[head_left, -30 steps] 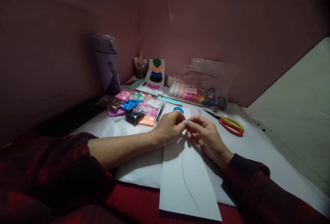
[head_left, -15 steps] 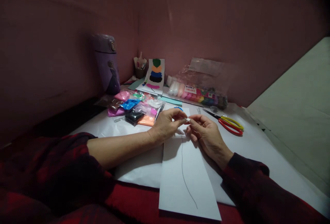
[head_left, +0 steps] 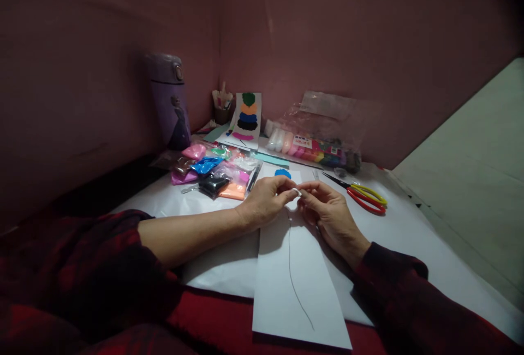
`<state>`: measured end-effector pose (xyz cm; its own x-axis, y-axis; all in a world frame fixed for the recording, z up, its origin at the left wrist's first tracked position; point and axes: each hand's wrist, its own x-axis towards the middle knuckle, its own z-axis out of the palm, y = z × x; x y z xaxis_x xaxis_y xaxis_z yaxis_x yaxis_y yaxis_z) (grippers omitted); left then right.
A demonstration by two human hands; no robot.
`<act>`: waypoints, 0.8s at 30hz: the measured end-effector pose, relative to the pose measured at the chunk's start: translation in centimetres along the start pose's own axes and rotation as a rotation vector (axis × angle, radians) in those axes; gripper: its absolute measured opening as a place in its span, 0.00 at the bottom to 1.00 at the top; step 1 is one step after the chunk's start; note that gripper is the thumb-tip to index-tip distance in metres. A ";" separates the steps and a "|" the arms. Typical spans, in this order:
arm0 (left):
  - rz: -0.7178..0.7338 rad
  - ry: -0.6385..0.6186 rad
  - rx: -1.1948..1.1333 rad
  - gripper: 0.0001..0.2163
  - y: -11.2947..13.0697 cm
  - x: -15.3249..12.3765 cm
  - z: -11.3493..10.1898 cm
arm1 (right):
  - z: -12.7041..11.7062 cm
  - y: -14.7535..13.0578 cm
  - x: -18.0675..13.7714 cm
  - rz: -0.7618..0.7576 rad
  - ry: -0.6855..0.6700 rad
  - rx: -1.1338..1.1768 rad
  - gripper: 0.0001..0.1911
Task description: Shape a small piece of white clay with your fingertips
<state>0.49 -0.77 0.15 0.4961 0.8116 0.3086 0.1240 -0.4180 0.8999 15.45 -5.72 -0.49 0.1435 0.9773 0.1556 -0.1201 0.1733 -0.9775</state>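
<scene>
My left hand (head_left: 268, 200) and my right hand (head_left: 327, 212) meet above a long white sheet of paper (head_left: 297, 284). Their fingertips pinch a small white piece of clay (head_left: 295, 192) between them. A thin dark curved line (head_left: 291, 273) runs down the sheet from under the hands. A blue scalloped clay shape (head_left: 283, 173) lies on the sheet just beyond my left fingers. Both forearms rest on the table, in dark red checked sleeves.
Red and yellow scissors (head_left: 362, 196) lie right of my hands. Several small bags of coloured clay (head_left: 213, 172) sit at the left, a larger clay pack (head_left: 317, 142) behind. A card with coloured clay shapes (head_left: 248, 115) leans at the wall by a purple bottle (head_left: 170, 101).
The hands lifted slightly, then settled back, working the small white piece between the fingertips. The blue shape, hidden half a second ago, shows again.
</scene>
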 end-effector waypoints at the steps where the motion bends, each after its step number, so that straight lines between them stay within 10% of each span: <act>1: 0.000 0.012 -0.002 0.08 0.0 0.0 0.0 | 0.0 0.0 0.0 -0.005 0.000 -0.013 0.12; 24: 0.002 0.017 -0.093 0.06 0.3 -0.1 0.0 | 0.6 -0.5 -0.5 -0.025 0.069 -0.180 0.16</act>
<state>0.47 -0.90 0.39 0.4812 0.8181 0.3149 0.0423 -0.3805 0.9238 14.82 -6.21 0.02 0.2120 0.9613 0.1757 0.0614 0.1663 -0.9842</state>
